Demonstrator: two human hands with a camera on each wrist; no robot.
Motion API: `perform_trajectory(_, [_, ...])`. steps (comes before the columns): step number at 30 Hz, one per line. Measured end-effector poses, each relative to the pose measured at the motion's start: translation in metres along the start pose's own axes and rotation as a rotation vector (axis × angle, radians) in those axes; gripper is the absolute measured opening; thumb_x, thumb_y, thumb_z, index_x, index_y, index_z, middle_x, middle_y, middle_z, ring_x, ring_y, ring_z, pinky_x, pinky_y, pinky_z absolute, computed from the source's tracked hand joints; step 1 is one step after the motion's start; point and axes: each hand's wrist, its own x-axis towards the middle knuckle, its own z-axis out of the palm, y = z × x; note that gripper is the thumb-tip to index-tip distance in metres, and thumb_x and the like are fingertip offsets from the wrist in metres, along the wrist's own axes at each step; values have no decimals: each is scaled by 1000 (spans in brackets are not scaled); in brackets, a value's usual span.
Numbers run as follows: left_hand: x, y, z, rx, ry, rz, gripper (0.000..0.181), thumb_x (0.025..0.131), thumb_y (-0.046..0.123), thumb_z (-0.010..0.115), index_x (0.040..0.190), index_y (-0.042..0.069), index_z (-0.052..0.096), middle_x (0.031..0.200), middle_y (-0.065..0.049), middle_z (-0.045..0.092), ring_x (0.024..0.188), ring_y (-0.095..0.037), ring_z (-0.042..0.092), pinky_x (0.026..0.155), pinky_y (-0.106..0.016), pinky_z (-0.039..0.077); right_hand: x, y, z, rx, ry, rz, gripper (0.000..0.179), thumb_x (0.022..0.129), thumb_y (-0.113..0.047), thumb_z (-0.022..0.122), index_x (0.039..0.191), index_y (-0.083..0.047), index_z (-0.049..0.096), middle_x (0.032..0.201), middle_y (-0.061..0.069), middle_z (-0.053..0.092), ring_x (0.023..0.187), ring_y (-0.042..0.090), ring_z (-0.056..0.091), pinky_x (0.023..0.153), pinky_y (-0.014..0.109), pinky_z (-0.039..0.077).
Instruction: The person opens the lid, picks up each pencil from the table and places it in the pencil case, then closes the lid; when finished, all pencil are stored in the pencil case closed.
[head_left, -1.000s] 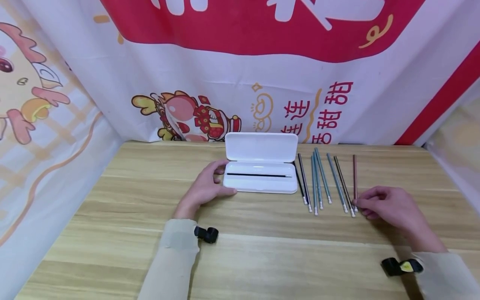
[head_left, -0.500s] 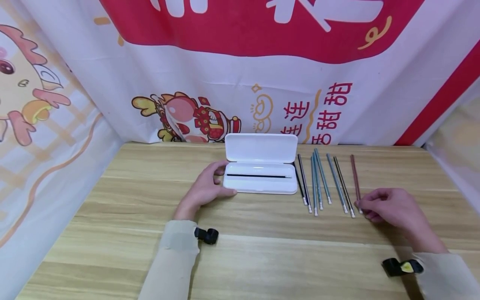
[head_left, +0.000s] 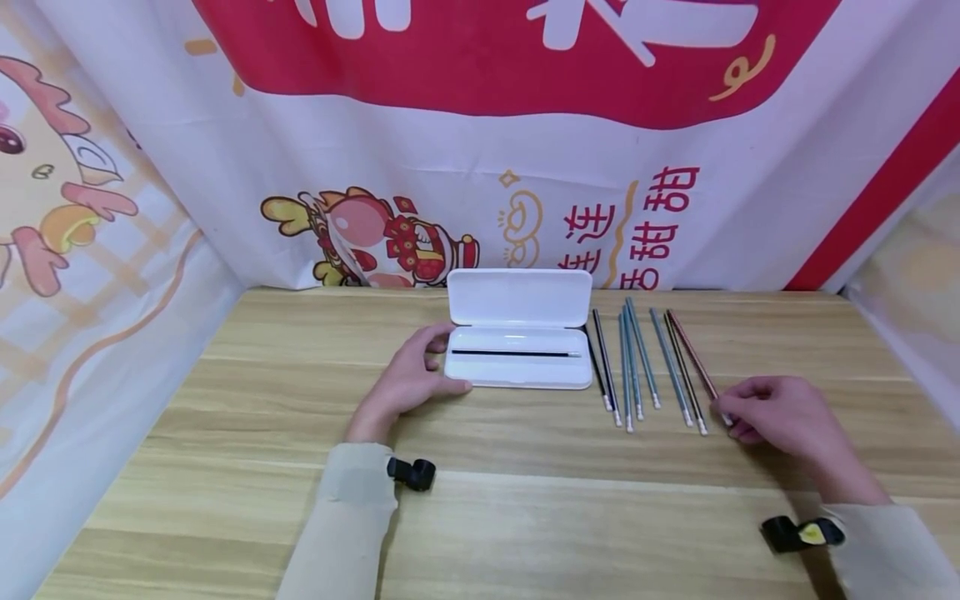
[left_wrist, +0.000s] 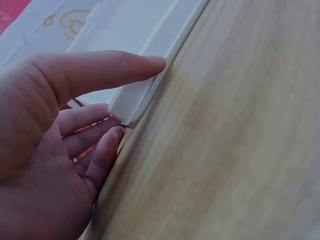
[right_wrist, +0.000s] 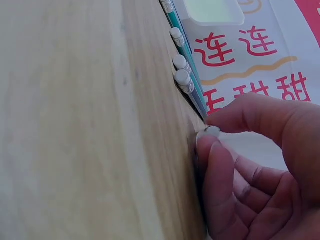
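Head view: pinched the reddish pencil (head_left: 695,358) by its near end with the right hand (head_left: 780,415), right of the other pencils (head_left: 670,367); gripped the white case (head_left: 517,372) across its left end with the left hand (head_left: 411,372).

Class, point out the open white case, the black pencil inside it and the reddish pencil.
White case (head_left: 519,297): head view, inside of raised lid.
Black pencil (head_left: 513,353): head view, mid-shaft.
Reddish pencil (head_left: 693,357): head view, mid-shaft.
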Motion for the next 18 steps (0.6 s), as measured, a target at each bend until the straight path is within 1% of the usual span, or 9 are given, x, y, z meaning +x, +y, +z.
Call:
perform_trajectory(3, [0, 0, 0, 0, -1, 3, 89, 81, 16, 94, 158, 19, 50, 152, -10, 58, 131, -31, 52, 116, -50, 43, 1, 4, 0, 47, -3, -5, 52, 104, -34, 69, 131, 10, 65, 90, 2, 76, 77, 14, 72, 69, 30, 63])
perform_trajectory(7, [1, -1, 0, -4, -3, 1, 89, 81, 16, 94, 158, 20, 50, 152, -9, 57, 130, -31, 52, 115, -50, 43, 3, 9, 1, 97, 4, -2, 54, 109, -36, 62, 139, 10, 60, 92, -1, 77, 79, 12, 72, 71, 30, 63])
perform_trajectory(13, [1, -1, 1, -6, -2, -3, 89, 81, 16, 94, 158, 20, 50, 152, -9, 57, 130, -31, 52, 115, -50, 43, 4, 12, 1, 179, 8, -13, 55, 112, -36, 56, 146, 7, 56, 101, -1, 77, 85, 9, 74, 74, 30, 63])
perform_trajectory(18, [1, 0, 1, -8, -2, -10, 88, 81, 16, 94, 158, 20, 50, 152, -10, 57, 130, -31, 52, 115, -50, 43, 3, 10, 0, 268, -17, -48, 54, 113, -34, 54, 150, 5, 51, 104, -9, 75, 90, 8, 75, 77, 30, 64])
